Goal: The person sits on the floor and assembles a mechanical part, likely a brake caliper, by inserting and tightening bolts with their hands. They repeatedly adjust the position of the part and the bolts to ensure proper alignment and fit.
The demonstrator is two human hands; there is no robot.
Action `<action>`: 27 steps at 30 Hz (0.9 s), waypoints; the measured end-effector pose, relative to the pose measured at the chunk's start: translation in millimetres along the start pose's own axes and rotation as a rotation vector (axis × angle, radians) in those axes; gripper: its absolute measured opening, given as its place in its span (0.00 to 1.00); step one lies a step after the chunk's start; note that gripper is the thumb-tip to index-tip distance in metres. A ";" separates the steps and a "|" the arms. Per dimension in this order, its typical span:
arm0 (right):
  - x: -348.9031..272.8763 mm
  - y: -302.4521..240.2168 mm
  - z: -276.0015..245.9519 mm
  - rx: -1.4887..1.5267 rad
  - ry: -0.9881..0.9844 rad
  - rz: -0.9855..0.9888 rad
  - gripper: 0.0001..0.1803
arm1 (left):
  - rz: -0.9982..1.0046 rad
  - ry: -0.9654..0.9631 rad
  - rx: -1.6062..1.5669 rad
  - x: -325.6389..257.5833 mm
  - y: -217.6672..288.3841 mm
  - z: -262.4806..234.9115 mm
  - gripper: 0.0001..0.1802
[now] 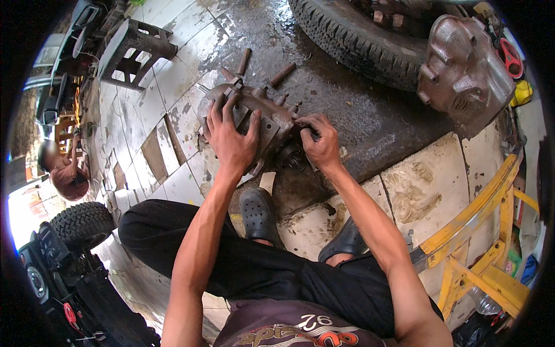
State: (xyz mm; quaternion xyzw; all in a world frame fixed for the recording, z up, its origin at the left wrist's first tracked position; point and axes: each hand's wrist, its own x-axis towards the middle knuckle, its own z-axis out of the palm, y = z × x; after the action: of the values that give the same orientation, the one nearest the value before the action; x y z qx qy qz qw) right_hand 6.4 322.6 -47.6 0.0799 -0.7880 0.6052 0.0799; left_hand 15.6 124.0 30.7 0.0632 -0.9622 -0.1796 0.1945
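Beyond the tiled floor [191,20], at far left, another person [72,176] sat near a knobbly black tyre [84,222], with a dark plastic stool [115,49] between them and the repair. The worker's left hand [231,136] lay spread over a grimy metal housing [254,101], its fingers and thumb fanned wide, palm down. The housing rested on the floor just ahead of the worker's feet, near the middle of the scene. Dark rods [244,61] jutted from its far side, and a flat plate [269,128] showed beside the left thumb.

The right hand [321,141] was curled at the housing's right edge, thumb drawn in toward the forefinger; whether it pinched a small part could not be told. A toothed dark piece [293,155] sat just below it.

Work appeared to be midway: the main body stood in one piece, yet the rods stuck out bare and both hands were busy on it. Which fittings were tight and which were loose could not be made out.

Farther right, a large treaded tyre [358,49] and a separate ribbed metal casing [462,69] stood untouched, above a yellow frame [471,211].
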 end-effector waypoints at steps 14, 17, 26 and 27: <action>0.8 -0.2 3.5 -0.040 0.015 -0.032 0.12 | 0.005 -0.003 0.016 -0.4 -0.2 -0.2 0.32; -0.7 3.3 9.1 0.017 0.071 0.100 0.11 | 0.013 0.007 0.004 -0.3 -0.2 0.8 0.32; -1.4 5.8 16.7 -0.036 0.168 0.110 0.10 | 0.001 -0.016 0.016 0.9 0.5 0.7 0.33; -2.3 5.6 16.4 -0.026 0.157 0.071 0.10 | -0.004 -0.015 0.013 0.5 -0.2 0.5 0.33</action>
State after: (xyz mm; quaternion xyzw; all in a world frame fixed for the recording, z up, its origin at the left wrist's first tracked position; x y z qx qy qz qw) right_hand 7.0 308.3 -57.5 0.0031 -0.7895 0.6017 0.1210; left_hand 15.0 123.9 30.3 0.0653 -0.9647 -0.1740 0.1866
